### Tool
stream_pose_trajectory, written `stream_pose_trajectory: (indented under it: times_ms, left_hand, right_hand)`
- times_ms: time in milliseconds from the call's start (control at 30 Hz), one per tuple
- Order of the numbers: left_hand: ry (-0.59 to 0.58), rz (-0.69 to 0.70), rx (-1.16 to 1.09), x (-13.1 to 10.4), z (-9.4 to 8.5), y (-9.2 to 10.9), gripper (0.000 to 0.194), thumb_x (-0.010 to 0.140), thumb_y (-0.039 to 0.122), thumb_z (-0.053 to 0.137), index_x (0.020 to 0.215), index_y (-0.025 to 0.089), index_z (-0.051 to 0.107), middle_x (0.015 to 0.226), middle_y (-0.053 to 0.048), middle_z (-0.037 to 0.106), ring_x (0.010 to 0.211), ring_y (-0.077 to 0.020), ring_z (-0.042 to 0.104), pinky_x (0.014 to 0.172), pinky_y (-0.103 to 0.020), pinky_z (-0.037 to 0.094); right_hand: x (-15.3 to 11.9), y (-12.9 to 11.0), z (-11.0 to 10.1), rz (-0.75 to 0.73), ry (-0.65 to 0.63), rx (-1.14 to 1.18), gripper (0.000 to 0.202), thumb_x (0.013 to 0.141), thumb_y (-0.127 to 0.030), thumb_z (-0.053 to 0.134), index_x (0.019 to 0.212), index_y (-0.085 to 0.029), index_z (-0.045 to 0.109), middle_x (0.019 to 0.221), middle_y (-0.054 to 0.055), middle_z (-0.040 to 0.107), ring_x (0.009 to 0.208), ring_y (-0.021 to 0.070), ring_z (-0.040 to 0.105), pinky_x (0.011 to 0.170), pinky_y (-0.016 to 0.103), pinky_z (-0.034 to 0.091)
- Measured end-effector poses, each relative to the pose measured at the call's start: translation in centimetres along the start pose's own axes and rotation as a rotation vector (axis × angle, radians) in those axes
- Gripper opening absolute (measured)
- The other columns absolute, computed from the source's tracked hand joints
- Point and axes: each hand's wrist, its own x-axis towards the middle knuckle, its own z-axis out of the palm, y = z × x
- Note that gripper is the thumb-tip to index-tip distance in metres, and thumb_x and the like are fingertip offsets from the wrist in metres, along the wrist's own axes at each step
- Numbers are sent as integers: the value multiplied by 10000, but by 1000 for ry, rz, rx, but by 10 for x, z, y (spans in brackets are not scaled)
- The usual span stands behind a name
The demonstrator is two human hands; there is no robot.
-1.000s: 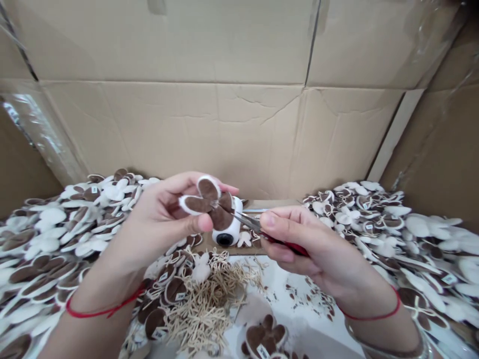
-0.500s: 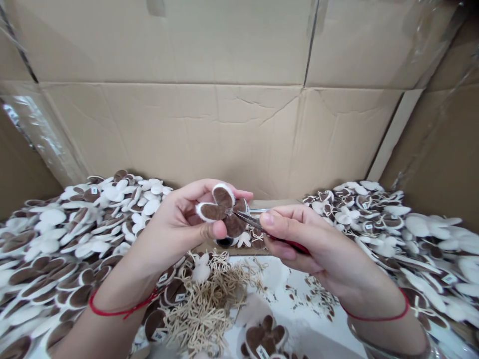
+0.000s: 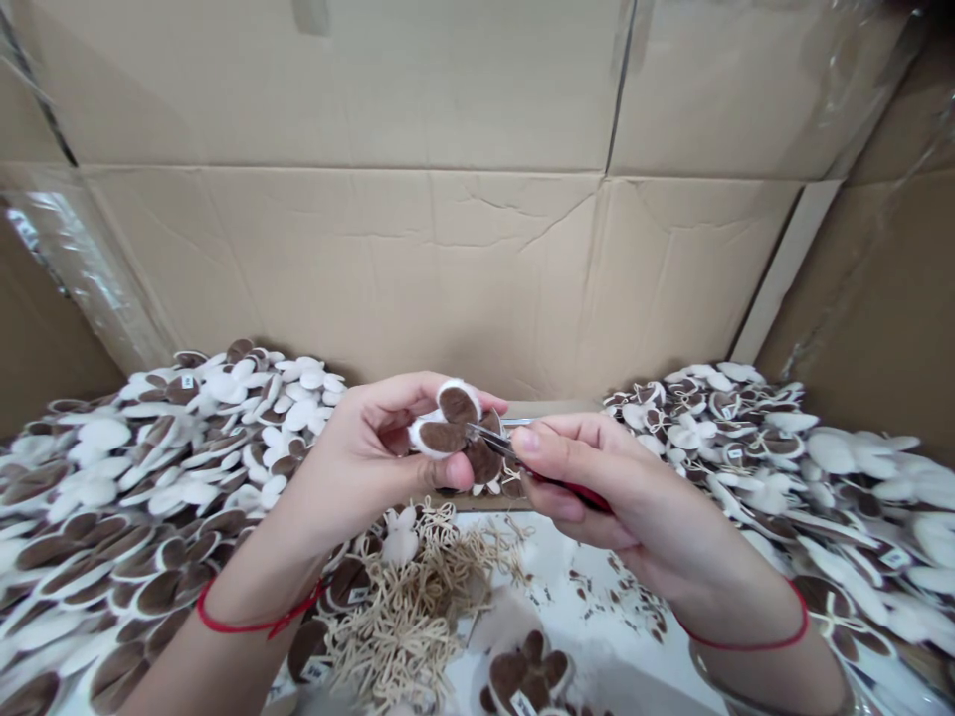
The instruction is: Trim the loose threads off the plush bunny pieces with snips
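Apparently only partway along, judging by bow-tied pieces in the right-hand pile (image 3: 690, 433) and none made out in the left-hand pile (image 3: 102, 435). Holding one brown-and-white plush piece (image 3: 442, 438) above the surface (image 3: 634, 666), clamped in the fingers of the left hand (image 3: 365, 447); gripping a red-handled metal tool (image 3: 498, 444) in the right hand (image 3: 597, 467), tips near the piece's middle. Left over: loose cord bows (image 3: 395, 636). Hidden: the piece's underside, part of the handle. Too small to make out: exact tip contact, label print.
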Motion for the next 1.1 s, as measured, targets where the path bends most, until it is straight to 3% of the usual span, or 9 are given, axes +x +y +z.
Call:
stream_pose_trajectory:
  times_ms: [133, 333, 500, 600, 733, 833, 967, 1100]
  left_hand:
    - [6, 10, -37, 0, 5, 0, 295, 671, 193, 849, 922, 317, 755, 844, 49, 766, 716, -86, 698, 632, -116, 558]
    - [-12, -18, -10, 2, 8, -1, 308, 663, 152, 842, 932, 288, 779, 838, 30, 777, 729, -98, 713, 676, -115, 557]
    - [-61, -42, -22, 3, 6, 0, 294, 670, 322, 852, 952, 268, 787, 791, 6, 774, 718, -116, 714, 665, -120, 557]
    - [-29, -30, -2, 2, 7, 1, 341, 665, 387, 846, 969, 248, 775, 841, -9, 765, 755, -129, 711, 652, -130, 560]
    - [42, 115, -4, 1, 10, 1, 444, 693, 260, 843, 1107, 294, 689, 1009, 1, 746, 855, -144, 707, 692, -168, 582]
    - [33, 230, -35, 0, 11, 1, 423, 718, 130, 809, 1045, 336, 638, 1063, 32, 746, 885, -146, 714, 708, -202, 600]
    - [99, 287, 32, -1, 9, 2, 329, 686, 57, 804, 890, 266, 652, 984, 28, 758, 915, -148, 710, 727, -195, 604]
    - [142, 277, 113, -3, 8, 5, 340, 639, -4, 800, 843, 253, 709, 849, 57, 743, 750, -87, 698, 645, -123, 582]
  right_hand:
    - [1, 1, 1, -12, -22, 45, 463, 854, -435, 673, 591, -166, 403, 496, -97, 351, 388, -5, 159, 334, 154, 71]
    - [4, 2, -2, 10, -43, 29, 371, 875, -415, 646, 663, -145, 502, 503, -99, 365, 375, -5, 143, 327, 165, 69]
    - [5, 2, -5, 30, -75, 14, 425, 857, -434, 665, 618, -167, 437, 510, -98, 362, 378, -3, 141, 326, 174, 63]
    - [5, 2, -6, 26, -78, 29, 400, 844, -418, 681, 635, -166, 451, 511, -99, 368, 375, -4, 149, 326, 166, 67]
    - [4, 1, -7, 33, -65, 41, 385, 831, -364, 697, 624, -163, 443, 509, -97, 372, 374, -10, 158, 319, 148, 70]
    - [2, 0, -8, 40, -55, 49, 397, 858, -382, 667, 621, -162, 438, 509, -93, 380, 369, -12, 156, 309, 140, 74]
    - [0, 0, -8, 18, -69, 58, 389, 890, -397, 637, 645, -156, 454, 518, -96, 368, 374, -12, 142, 308, 134, 68]
    - [-1, -1, -7, -7, -64, 39, 321, 901, -387, 626, 724, -137, 528, 525, -98, 365, 382, -7, 140, 315, 137, 69]
